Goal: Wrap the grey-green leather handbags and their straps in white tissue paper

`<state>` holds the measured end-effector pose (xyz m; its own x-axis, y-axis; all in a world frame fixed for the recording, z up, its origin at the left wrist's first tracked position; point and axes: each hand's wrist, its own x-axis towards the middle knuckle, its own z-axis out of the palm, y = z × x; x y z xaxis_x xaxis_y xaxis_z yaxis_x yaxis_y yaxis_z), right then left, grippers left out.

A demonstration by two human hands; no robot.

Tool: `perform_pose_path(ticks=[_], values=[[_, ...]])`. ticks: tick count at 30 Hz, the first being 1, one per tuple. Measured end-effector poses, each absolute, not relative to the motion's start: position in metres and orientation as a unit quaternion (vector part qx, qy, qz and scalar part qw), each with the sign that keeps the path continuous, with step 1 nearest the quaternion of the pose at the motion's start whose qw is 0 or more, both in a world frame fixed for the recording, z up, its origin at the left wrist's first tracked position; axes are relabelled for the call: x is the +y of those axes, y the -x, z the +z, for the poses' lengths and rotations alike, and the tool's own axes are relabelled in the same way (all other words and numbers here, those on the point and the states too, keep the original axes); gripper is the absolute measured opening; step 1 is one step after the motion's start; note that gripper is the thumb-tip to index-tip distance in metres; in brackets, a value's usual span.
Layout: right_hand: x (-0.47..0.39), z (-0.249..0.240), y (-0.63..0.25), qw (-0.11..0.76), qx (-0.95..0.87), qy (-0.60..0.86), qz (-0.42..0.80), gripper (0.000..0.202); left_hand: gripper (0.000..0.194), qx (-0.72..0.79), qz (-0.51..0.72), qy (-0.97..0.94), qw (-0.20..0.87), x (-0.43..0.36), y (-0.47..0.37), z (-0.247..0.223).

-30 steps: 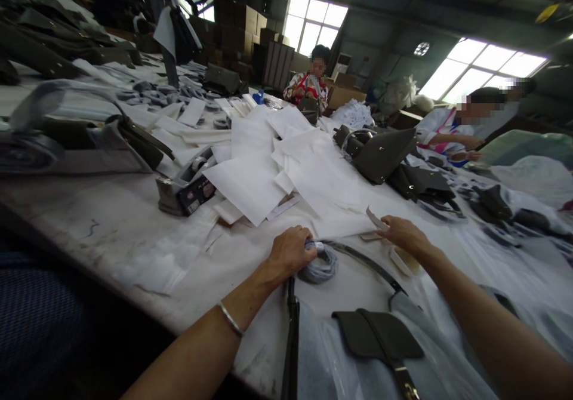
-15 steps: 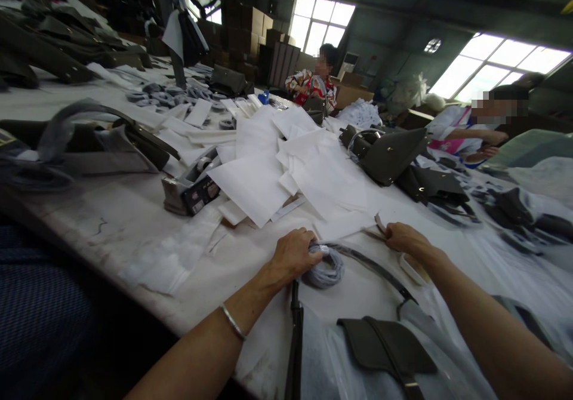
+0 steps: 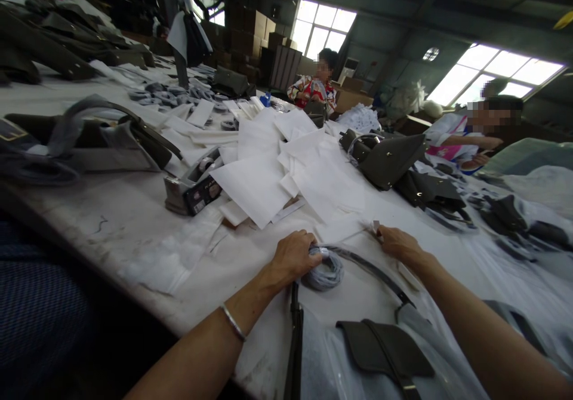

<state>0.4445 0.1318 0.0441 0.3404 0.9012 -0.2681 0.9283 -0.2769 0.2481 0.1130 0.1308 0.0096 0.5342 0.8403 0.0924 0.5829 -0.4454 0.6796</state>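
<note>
My left hand (image 3: 295, 258), with a silver bangle on the wrist, is closed on the wrapped handle (image 3: 364, 261) of a dark green bag. Beside its fingers lies a grey coiled strap (image 3: 326, 273). The bag's dark flap (image 3: 385, 347) and clear wrapping are at the lower edge of the view. My right hand (image 3: 396, 242) is beyond the handle, near the white sheets, its fingers pinched on a small thin piece (image 3: 372, 226) too blurred to name.
White sheets (image 3: 255, 185) are piled mid-table beside a black box (image 3: 193, 192). Dark bags (image 3: 389, 158) lie at the right, another wrapped bag (image 3: 111, 143) at the left. People (image 3: 313, 86) work across the table.
My right hand has moved slightly left with the thin piece. My left hand keeps its place on the handle. A person at the right has lowered their head and shifted slightly.
</note>
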Motion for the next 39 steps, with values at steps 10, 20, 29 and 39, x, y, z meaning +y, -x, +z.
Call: perform_pose_path(ticks=[10, 20, 29, 39], values=[[0.117, 0.054, -0.433, 0.124, 0.568, -0.814, -0.007, 0.032, 0.023, 0.428, 0.214, -0.826, 0.299, 0.132, -0.113, 0.01], [0.119, 0.057, -0.355, -0.039, 0.655, -0.753, -0.054, 0.01, 0.024, 0.433, 0.213, -0.822, 0.302, 0.132, -0.112, 0.012], [0.109, 0.079, -0.333, -0.276, 0.592, -0.731, -0.197, 0.019, 0.023, 0.418, 0.196, -0.841, 0.282, 0.13, -0.112, 0.011], [0.059, 0.056, -0.276, -0.333, 0.655, -0.611, -0.293, 0.025, 0.02, 0.428, 0.206, -0.839, 0.266, 0.131, -0.113, 0.008]])
